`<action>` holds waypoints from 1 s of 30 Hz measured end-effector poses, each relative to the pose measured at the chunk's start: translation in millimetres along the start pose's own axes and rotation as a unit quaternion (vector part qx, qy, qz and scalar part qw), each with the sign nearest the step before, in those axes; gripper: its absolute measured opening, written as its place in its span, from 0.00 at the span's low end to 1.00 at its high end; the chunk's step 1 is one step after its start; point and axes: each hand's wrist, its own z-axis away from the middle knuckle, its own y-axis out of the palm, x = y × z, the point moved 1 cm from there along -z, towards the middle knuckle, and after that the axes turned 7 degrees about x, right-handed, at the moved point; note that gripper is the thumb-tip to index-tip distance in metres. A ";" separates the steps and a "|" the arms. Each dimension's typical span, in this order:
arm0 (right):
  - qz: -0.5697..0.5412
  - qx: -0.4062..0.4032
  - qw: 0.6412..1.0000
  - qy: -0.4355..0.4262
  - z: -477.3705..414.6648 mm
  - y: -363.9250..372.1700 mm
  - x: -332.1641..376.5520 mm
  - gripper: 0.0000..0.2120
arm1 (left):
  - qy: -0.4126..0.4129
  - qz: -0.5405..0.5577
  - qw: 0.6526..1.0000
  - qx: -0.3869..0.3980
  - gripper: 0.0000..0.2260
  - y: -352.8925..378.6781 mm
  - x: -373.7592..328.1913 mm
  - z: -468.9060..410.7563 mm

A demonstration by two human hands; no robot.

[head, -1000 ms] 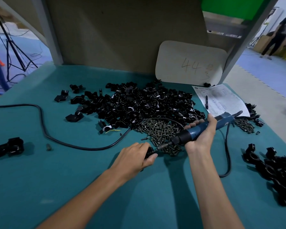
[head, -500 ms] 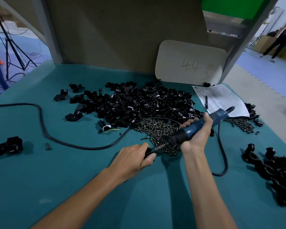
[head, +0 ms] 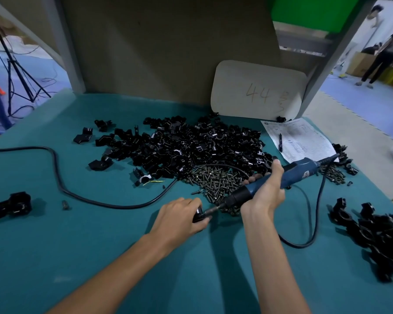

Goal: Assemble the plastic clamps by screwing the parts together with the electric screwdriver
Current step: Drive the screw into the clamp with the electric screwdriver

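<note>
My left hand (head: pixel 182 217) grips a small black plastic clamp (head: pixel 198 215) down on the teal table, mostly hidden by my fingers. My right hand (head: pixel 265 190) holds the blue electric screwdriver (head: pixel 275 180) slanted down to the left, its bit tip set against the clamp. A heap of dark screws (head: pixel 216 180) lies just behind the hands. Beyond it spreads a big pile of loose black clamp parts (head: pixel 191 146).
The screwdriver's black cable (head: pixel 82 196) loops across the left of the table (head: pixel 100 257) and curls at the right. Black clamps (head: pixel 377 234) are heaped at the right edge, one black piece (head: pixel 11 206) at far left. A paper sheet with pen (head: pixel 300 139) and a white board (head: pixel 256 91) stand behind.
The right hand and screwdriver shifted slightly left, toward the left hand. The left hand stays on the clamp at the same spot.
</note>
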 end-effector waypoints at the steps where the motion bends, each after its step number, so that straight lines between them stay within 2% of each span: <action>1: -0.002 -0.005 1.000 -0.001 0.1 -0.4 -0.2 0.20 | -0.001 -0.004 1.000 0.000 0.13 -0.8 -0.4 0.1; 12: -0.012 -0.038 0.999 -0.005 3.9 -4.2 -0.6 0.15 | -0.026 -0.015 1.000 -0.006 0.15 -1.3 -2.0 0.9; 30: -0.006 -0.057 0.998 -0.004 8.3 -5.7 -3.5 0.16 | -0.032 -0.021 0.999 -0.007 0.13 -4.4 -4.1 2.5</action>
